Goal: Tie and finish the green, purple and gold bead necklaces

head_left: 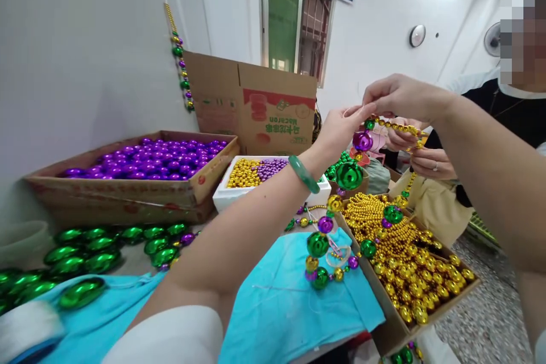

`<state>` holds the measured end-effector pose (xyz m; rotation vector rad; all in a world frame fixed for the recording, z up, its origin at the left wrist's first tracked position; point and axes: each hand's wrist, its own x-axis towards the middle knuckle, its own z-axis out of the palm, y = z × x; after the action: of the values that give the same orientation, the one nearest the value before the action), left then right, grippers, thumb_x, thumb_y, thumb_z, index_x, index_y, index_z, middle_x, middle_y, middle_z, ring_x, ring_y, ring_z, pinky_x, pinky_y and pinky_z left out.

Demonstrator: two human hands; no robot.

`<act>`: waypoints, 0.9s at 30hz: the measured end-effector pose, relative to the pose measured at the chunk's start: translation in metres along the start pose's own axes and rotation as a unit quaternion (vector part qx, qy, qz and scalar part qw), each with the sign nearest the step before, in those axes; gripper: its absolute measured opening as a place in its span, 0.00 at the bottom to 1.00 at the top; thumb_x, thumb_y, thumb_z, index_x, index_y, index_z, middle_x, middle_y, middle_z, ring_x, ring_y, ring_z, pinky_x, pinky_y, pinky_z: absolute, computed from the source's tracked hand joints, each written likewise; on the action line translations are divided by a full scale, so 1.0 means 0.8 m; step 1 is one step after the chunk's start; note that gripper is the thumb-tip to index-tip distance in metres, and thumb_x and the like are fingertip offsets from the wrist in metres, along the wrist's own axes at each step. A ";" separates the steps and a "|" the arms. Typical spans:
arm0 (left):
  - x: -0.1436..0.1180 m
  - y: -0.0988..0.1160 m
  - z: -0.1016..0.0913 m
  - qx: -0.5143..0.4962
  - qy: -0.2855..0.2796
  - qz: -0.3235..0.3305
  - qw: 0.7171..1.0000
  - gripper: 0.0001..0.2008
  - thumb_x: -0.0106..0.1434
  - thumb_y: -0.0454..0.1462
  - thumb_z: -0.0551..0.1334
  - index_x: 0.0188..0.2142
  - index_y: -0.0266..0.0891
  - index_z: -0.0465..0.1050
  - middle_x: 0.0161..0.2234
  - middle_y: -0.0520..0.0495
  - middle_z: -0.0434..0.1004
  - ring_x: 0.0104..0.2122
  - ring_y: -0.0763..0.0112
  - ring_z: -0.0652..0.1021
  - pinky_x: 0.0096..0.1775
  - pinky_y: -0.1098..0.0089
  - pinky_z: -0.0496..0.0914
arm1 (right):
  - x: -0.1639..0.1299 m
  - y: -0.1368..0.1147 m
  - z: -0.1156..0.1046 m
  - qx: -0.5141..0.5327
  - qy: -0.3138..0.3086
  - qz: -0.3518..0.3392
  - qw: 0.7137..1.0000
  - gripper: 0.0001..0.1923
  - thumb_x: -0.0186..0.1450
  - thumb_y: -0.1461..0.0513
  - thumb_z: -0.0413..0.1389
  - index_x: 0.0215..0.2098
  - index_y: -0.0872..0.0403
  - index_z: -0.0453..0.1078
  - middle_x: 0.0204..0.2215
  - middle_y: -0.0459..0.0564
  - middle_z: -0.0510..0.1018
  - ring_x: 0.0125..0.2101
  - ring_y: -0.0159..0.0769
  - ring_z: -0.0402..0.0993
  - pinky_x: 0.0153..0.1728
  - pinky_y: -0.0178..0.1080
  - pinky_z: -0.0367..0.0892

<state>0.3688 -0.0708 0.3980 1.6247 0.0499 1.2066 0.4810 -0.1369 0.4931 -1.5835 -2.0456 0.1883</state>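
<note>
My left hand and my right hand meet at the upper right, with fingertips pinched together on the thin string of a bead necklace. Large purple, green and gold beads hang from there in a loop over a turquoise cloth. A strand of small gold beads runs right from my fingers. My left wrist wears a green bangle. Just behind the necklace, a co-worker's hands hold gold-coloured pieces.
Purple beads fill a cardboard box at left. A white foam box holds small gold and purple beads. Gold beads lie in a cardboard tray at right. Large green beads lie at lower left. A bead strand hangs by the wall.
</note>
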 end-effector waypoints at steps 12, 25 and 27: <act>-0.033 -0.048 -0.002 -0.151 0.052 -0.144 0.977 0.03 0.59 0.34 0.63 0.29 0.35 0.72 0.26 0.50 0.74 0.27 0.77 0.73 0.34 0.71 0.68 | -0.012 0.032 0.054 0.105 0.015 0.055 0.993 0.07 0.57 0.60 0.62 0.26 0.55 0.70 0.14 0.40 0.64 0.14 0.24 0.58 0.14 0.31 0.51; -0.111 -0.037 -0.074 -0.035 0.120 -0.114 0.986 0.08 0.60 0.40 0.64 0.31 0.39 0.68 0.27 0.54 0.70 0.21 0.82 0.72 0.22 0.77 0.62 | 0.041 -0.044 0.123 -0.020 -0.045 0.006 0.999 0.05 0.56 0.67 0.62 0.26 0.53 0.71 0.17 0.45 0.68 0.20 0.29 0.62 0.20 0.35 0.55; -0.133 -0.034 -0.094 0.004 0.120 -0.134 0.984 0.10 0.57 0.41 0.66 0.30 0.37 0.69 0.27 0.54 0.71 0.21 0.81 0.72 0.23 0.77 0.63 | 0.043 -0.055 0.147 -0.054 -0.080 0.012 0.995 0.05 0.57 0.68 0.61 0.26 0.54 0.71 0.17 0.45 0.68 0.21 0.28 0.62 0.21 0.35 0.54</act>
<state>0.2773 -0.0661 0.3015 1.4191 0.4150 1.1850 0.3797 -0.0933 0.4241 -1.7081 -2.1920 0.2237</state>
